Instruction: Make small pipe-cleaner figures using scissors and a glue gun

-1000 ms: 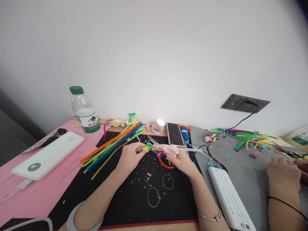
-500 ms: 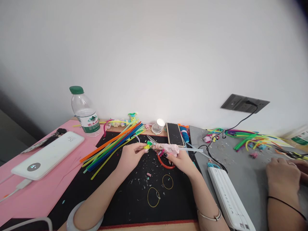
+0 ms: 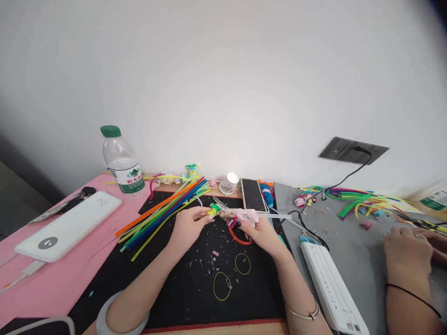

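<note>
Between its fingertips my left hand (image 3: 190, 225) pinches a small yellow and green pipe-cleaner piece (image 3: 213, 209). My right hand (image 3: 260, 232) is wrapped around a pink hot glue gun (image 3: 246, 217), its stained nozzle pointing left at the piece. A clear glue stick (image 3: 275, 216) sticks out of the gun's back end. Whether the nozzle touches the piece, I cannot tell. Scissors with red-orange handles (image 3: 239, 237) lie beneath the gun, partly hidden by it and my right hand.
Left of my hands lies a bundle of coloured pipe cleaners (image 3: 160, 214). A bottle (image 3: 124, 163), power bank (image 3: 70, 225), paper cup (image 3: 229, 183) and phone (image 3: 253, 195) stand or lie around. A power strip (image 3: 331, 288) and another person's hand (image 3: 408, 253) are at right. Rubber bands (image 3: 222, 286) lie in front.
Both hands stay in nearly the same place, the glue gun still held against or close to the yellow and green piece. The whole view has shifted very slightly.
</note>
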`<state>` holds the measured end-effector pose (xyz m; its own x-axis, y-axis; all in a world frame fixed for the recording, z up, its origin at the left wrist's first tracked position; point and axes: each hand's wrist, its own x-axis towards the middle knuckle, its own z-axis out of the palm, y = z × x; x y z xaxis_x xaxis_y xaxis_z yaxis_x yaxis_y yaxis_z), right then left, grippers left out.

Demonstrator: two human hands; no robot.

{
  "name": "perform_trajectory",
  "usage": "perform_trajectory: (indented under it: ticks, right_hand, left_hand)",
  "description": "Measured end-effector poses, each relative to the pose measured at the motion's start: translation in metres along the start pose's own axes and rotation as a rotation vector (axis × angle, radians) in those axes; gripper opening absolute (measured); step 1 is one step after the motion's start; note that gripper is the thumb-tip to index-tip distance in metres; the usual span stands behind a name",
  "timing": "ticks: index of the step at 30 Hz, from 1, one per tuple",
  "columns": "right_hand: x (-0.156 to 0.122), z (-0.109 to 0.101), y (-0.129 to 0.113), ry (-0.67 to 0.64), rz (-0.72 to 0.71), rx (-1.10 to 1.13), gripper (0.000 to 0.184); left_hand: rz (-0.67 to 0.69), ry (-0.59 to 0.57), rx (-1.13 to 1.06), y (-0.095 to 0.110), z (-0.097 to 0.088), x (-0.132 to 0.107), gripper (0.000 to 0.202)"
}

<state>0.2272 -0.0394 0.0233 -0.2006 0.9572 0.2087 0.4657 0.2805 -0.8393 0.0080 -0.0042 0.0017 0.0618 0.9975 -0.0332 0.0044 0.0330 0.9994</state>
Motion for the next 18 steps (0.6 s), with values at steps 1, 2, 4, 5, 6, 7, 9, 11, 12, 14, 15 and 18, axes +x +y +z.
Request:
perform_trajectory:
  ticks: [1, 2, 4, 5, 6, 7, 9, 11, 12, 14, 15, 18]
  right_hand:
    - [0.000, 0.000, -0.001, -0.006, 0.002, -0.008, 0.022]
    - [0.000, 0.000, -0.002, -0.015, 0.005, -0.019, 0.023]
    - [0.000, -0.002, -0.005, -0.035, 0.004, -0.025, 0.026]
    - [0.000, -0.003, -0.007, -0.040, -0.002, -0.018, 0.028]
    - [0.000, -0.004, -0.008, -0.034, -0.008, -0.010, 0.031]
    - [0.000, -0.006, -0.009, -0.010, -0.009, -0.013, 0.033]
    - [-0.001, -0.012, -0.008, 0.118, 0.037, -0.097, 0.033]
    - [-0.002, -0.020, -0.005, 0.311, 0.137, -0.273, 0.030]
    - [-0.003, -0.025, -0.003, 0.399, 0.190, -0.363, 0.028]
    - [-0.005, -0.035, 0.003, 0.544, 0.265, -0.489, 0.030]
    - [-0.006, -0.040, 0.007, 0.609, 0.304, -0.536, 0.032]
    - [-0.010, -0.054, 0.019, 0.717, 0.509, -0.699, 0.043]
  left_hand:
    - [-0.008, 0.001, -0.009, 0.001, 0.000, 0.000, 0.021]
    - [-0.011, 0.002, -0.016, 0.002, 0.000, 0.000, 0.021]
    - [-0.002, 0.008, -0.025, 0.003, -0.002, 0.001, 0.023]
    - [0.008, 0.012, -0.028, 0.002, -0.003, 0.001, 0.024]
    - [0.020, 0.020, -0.033, 0.002, -0.004, 0.002, 0.025]
    - [0.032, 0.030, -0.038, 0.000, -0.005, 0.003, 0.026]
    - [0.046, 0.052, -0.042, -0.002, -0.007, 0.005, 0.028]
    - [0.054, 0.065, -0.040, -0.004, -0.008, 0.006, 0.029]
    - [0.057, 0.065, -0.038, -0.005, -0.008, 0.006, 0.029]
    - [0.067, 0.057, -0.033, -0.004, -0.008, 0.006, 0.029]
    - [0.072, 0.052, -0.030, -0.004, -0.007, 0.006, 0.029]
    - [0.081, 0.038, -0.015, -0.002, -0.006, 0.005, 0.029]
